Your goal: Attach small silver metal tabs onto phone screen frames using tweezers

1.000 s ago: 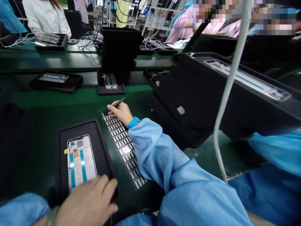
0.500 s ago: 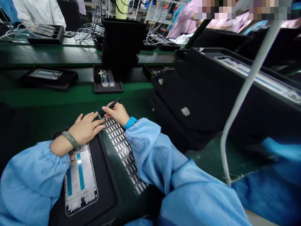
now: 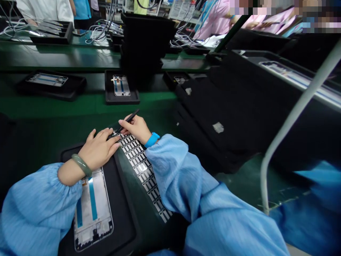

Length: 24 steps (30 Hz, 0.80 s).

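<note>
Now, right hand (image 3: 135, 129) grips a stylus (image 3: 130, 117) — left hand (image 3: 98, 148) lies open on a tray (image 3: 122, 213).

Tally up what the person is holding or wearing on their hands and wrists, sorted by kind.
Hands, left hand and right hand: 2
Black pointed tool, in the right hand: 1
Green bangle: 1
Blue wristband: 1
Total: 5

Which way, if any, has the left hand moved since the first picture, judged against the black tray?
Yes: the left hand has moved forward along the black tray, from the near end of the phone frame to the tray's far end.
</note>
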### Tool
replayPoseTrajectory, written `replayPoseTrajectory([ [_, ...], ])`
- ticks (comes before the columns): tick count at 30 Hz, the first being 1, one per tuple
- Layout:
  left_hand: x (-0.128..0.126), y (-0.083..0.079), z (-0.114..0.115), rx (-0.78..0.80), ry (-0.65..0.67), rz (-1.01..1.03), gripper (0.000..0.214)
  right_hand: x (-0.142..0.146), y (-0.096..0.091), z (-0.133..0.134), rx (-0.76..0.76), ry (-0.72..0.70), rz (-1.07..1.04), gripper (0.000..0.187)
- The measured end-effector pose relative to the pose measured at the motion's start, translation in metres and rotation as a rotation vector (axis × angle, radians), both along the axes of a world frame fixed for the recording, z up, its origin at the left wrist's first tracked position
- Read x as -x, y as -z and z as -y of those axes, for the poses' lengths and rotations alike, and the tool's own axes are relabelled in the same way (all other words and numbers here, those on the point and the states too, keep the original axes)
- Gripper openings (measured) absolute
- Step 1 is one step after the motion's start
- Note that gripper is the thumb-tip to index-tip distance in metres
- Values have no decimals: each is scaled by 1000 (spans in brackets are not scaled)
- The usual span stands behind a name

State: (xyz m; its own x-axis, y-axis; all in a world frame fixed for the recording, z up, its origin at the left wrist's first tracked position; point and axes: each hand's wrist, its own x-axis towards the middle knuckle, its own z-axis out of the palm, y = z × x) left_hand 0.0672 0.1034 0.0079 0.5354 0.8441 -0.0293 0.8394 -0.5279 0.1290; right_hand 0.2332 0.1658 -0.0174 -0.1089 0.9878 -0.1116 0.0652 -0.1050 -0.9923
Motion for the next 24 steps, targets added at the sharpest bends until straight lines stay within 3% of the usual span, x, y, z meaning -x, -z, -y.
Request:
replayPoseTrajectory([
  [16, -3, 3, 4, -57, 64, 22, 45, -2, 9, 3, -72, -58, -35, 26],
  [24, -2, 4, 4, -60, 77, 34, 44, 0, -2, 6, 0, -32, -114, 24],
])
